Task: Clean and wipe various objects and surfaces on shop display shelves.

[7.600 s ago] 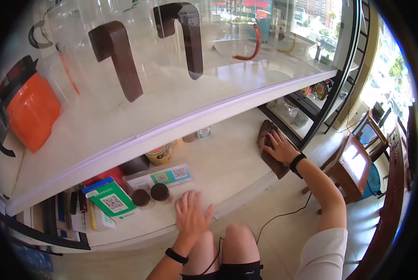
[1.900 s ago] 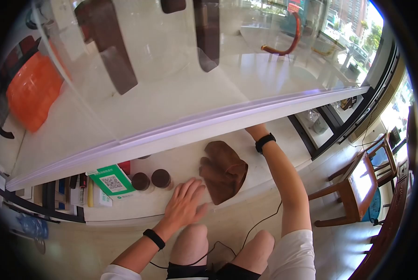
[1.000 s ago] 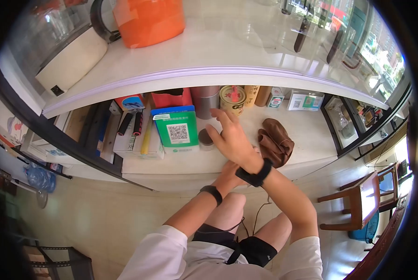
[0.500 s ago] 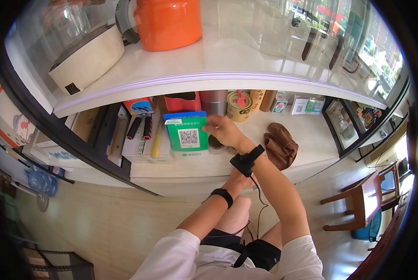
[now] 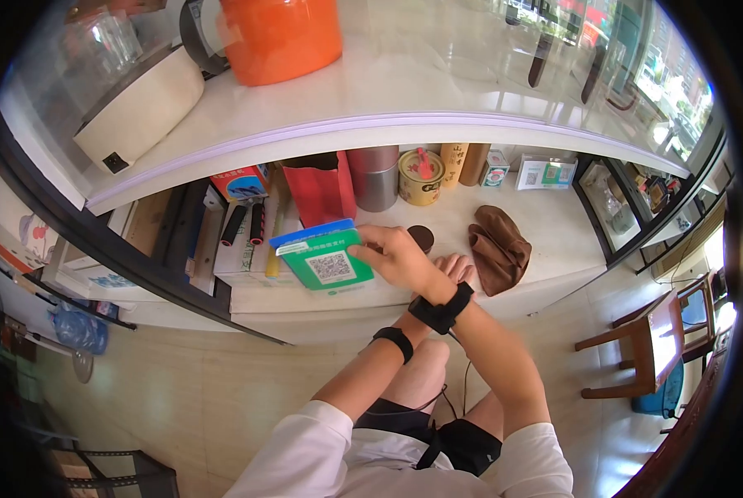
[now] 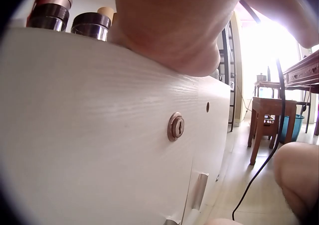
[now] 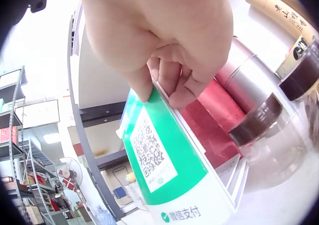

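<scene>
My right hand [image 5: 396, 256] crosses over my left forearm and pinches the upper right edge of a green QR-code sign [image 5: 328, 270]. The sign tilts back, with a blue panel [image 5: 317, 232] behind it. In the right wrist view, the thumb lies on the green face of the sign [image 7: 159, 150] and the fingers curl behind it. My left hand [image 5: 456, 267] rests at the shelf's front edge, partly hidden by the right wrist. To its right lies a crumpled brown cloth [image 5: 500, 249]. Clear jars with dark lids [image 7: 256, 119] stand beside the sign.
Behind the sign are a red bag [image 5: 320, 187], a silver canister [image 5: 377, 183] and a yellow tin [image 5: 421, 176]. A clear QR-code stand [image 5: 545, 173] is at the back right. The upper shelf [image 5: 388, 124] overhangs these things. Black-handled tools [image 5: 234, 224] lie left.
The brown cloth left my right hand and lies on the shelf. The clear QR-code stand moved to the back right. My right hand crossed leftward, took the green sign and tilted it.
</scene>
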Demonstrator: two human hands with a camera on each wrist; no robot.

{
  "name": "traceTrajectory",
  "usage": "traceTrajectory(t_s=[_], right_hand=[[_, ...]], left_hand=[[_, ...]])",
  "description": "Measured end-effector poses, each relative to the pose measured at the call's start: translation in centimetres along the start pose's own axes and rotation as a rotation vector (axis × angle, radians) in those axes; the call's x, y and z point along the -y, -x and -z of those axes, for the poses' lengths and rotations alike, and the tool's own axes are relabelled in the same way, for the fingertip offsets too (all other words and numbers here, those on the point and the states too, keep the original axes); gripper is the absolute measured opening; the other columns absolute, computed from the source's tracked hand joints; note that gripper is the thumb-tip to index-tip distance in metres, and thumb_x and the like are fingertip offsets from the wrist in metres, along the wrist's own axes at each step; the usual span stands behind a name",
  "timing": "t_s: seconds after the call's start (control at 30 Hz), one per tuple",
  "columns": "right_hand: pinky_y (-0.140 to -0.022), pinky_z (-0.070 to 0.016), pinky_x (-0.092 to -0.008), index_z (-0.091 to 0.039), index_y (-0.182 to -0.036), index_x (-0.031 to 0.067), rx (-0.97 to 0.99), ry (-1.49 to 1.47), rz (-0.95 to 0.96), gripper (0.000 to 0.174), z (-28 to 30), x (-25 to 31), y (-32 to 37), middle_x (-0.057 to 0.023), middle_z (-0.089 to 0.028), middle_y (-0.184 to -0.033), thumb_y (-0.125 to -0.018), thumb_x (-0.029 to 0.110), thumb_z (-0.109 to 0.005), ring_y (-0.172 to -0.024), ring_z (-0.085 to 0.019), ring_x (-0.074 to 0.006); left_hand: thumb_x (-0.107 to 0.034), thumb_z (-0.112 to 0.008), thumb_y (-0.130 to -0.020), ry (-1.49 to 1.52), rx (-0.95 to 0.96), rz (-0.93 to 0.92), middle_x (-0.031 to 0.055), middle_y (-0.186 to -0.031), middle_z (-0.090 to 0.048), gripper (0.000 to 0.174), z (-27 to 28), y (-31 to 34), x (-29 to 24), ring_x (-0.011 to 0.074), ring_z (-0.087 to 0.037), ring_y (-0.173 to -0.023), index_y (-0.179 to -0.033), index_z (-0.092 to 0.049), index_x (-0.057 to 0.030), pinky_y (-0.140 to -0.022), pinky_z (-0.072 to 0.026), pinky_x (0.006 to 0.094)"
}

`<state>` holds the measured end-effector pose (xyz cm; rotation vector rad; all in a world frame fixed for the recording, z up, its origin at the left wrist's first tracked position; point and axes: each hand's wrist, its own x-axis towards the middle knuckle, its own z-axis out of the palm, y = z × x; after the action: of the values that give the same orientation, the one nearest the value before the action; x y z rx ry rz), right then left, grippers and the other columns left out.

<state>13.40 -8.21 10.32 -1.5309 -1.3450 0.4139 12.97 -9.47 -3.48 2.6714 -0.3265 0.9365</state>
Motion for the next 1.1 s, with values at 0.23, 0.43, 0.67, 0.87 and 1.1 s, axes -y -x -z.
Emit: traceTrajectory(t_s=[0.23,0.43,0.67,0.87,1.1], right_hand=[[-0.063,-0.0473,-0.0325,-0.067,-0.111,0.001,-0.179,-0.152,0.209,0.023,0.0,3.8,2.7,-0.0144,-0.067,-0.084,-0.091,0.012,-0.069,-0.068,-0.06,-0.0218],[-0.067,-0.0477,-0.0289,-0.066,-0.106,-0.0024,-0.308,-0.087,0.06,0.016,7.0,5.1,9.9,-0.011,-0.067,-0.084,-0.092,0.006,-0.066,-0.073,-0.06,-0.0163],[-0.082,-0.0449,-0.0231,-0.063,-0.118,-0.003,-0.673,-0.016,-0.089,0.021,22.4,-0.4,18.4,-0.0025,-0.068,-0.102,-0.1,0.006,-0.057,-0.094,-0.058,-0.0076],[-0.074,-0.0389,-0.0221,-0.063,-0.118,-0.0027,-0.713,0.169,-0.234,0.026,35.4,-9.8,22.8,0.0016,-0.064,-0.095,-0.101,0.017,-0.057,-0.081,-0.049,-0.0061],[-0.084,-0.0438,-0.0231,-0.061,-0.125,0.0018,-0.678,0.069,-0.355,0.029,41.0,-15.5,23.7,-0.0007,-0.065,-0.104,-0.102,0.018,-0.054,-0.094,-0.058,-0.0095]], left_hand=[[-0.029,-0.066,-0.077,0.014,0.104,0.024,0.013,-0.121,-0.053,0.046,3.0,-0.7,-1.2,0.0291,-0.048,-0.119,-0.112,-0.056,-0.0002,-0.095,-0.0417,0.0429],[-0.03,-0.064,-0.084,0.663,0.036,0.293,0.0162,-0.123,-0.053,0.041,3.1,-0.5,-2.0,0.0322,-0.05,-0.118,-0.114,-0.057,-0.0024,-0.096,-0.0439,0.0438],[-0.03,-0.065,-0.083,-0.012,0.167,0.038,0.0166,-0.124,-0.055,0.043,4.8,-1.5,-2.0,0.0315,-0.05,-0.119,-0.113,-0.058,-0.0008,-0.098,-0.0416,0.0428],[-0.031,-0.066,-0.082,-0.026,0.238,0.051,0.0153,-0.126,-0.054,0.045,5.1,-2.0,-2.1,0.0306,-0.049,-0.119,-0.114,-0.057,-0.0011,-0.097,-0.0412,0.0425],[-0.031,-0.068,-0.081,-0.075,0.211,0.038,0.0149,-0.129,-0.053,0.048,4.6,-1.9,-2.1,0.0307,-0.048,-0.122,-0.117,-0.057,-0.002,-0.099,-0.0403,0.0435]])
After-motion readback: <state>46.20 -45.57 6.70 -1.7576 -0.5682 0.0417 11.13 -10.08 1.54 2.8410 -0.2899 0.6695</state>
